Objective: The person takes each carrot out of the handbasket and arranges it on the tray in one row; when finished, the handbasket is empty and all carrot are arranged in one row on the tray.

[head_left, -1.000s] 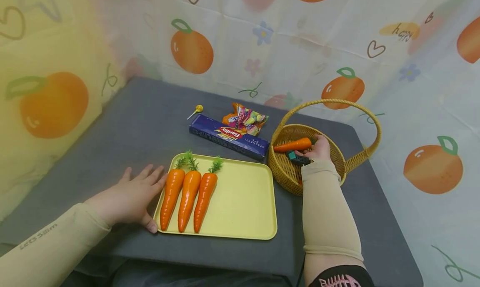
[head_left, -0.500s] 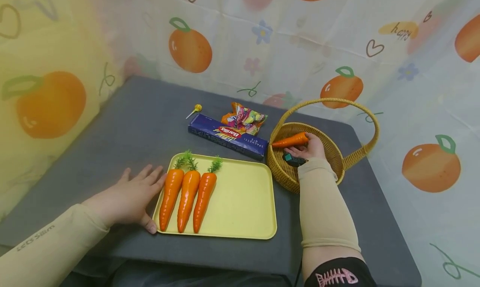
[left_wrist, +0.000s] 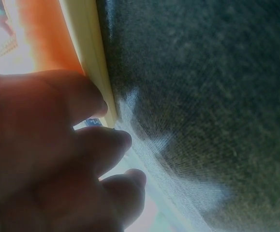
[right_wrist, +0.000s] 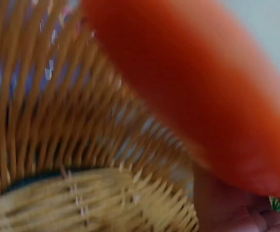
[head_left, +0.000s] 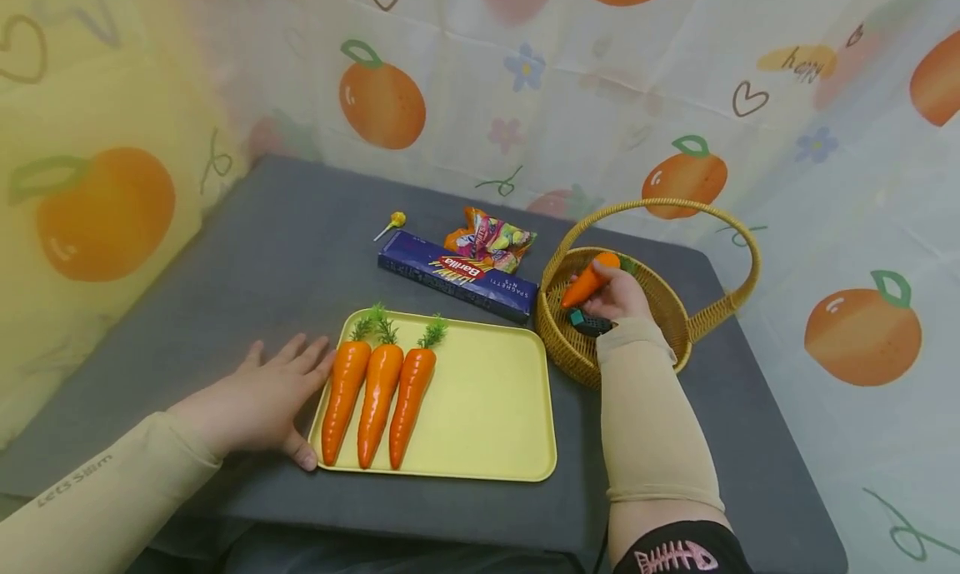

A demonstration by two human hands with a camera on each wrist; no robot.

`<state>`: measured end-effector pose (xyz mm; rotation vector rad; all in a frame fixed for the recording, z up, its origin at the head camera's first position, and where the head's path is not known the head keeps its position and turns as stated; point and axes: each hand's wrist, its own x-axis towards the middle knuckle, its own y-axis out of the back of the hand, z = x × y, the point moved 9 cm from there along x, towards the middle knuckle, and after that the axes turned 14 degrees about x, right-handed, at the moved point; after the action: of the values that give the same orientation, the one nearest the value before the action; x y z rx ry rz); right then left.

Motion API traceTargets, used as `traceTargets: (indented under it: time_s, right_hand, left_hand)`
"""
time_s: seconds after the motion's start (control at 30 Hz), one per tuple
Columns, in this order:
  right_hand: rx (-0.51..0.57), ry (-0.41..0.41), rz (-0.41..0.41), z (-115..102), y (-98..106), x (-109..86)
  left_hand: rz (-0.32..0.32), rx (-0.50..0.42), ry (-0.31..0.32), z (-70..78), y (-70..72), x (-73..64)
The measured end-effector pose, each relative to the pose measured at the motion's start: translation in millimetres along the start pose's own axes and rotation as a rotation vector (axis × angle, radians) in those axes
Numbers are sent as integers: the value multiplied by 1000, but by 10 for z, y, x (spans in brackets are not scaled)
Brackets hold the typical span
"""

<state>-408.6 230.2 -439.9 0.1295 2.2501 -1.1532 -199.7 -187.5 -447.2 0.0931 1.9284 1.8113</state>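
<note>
My right hand [head_left: 624,296] is inside the wicker basket [head_left: 566,353] and grips a carrot [head_left: 588,282] near its leafy top. The carrot points down and to the left. In the right wrist view that carrot [right_wrist: 193,87] crosses in front of the woven wall, with part of the hand [right_wrist: 227,205] below it. My left hand [head_left: 258,399] lies spread at the left edge of the yellow tray [head_left: 487,399], its thumb by the front left corner. Three carrots [head_left: 380,403] lie side by side on the tray's left part, green tops away from me.
Behind the tray lies a blue spaghetti box [head_left: 457,276], with a candy bag [head_left: 491,239] against its far side. A yellow lollipop [head_left: 392,223] is left of the bag. The basket's tall handle [head_left: 660,201] arches over the right hand. A printed curtain [head_left: 480,91] hangs behind the table.
The carrot in my right hand has swung from nearly level to pointing down toward me, within the basket. My left hand and the carrots on the tray stay put.
</note>
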Motion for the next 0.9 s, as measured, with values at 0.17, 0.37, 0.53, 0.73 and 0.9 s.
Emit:
traceTargets:
  time_s: [0.17,0.37,0.53,0.73,0.9]
  right_hand:
    - [56,33,-157,3,-125,-134]
    - [-68,211,-379,-25,-380,-445]
    - [-145,283,-533,136,-522,-752]
    - [-134,302,-713,445,-555,-1030]
    - [-177,315,-757,732,-526,-1123]
  left_hand:
    - [-13,8,-2,17,2,8]
    - [-22,13,6,16,19,2]
    - [-23,13,8,20,38,-9]
    - [-14,24,5,19,42,1]
    - [-14,30,2,9,40,-7]
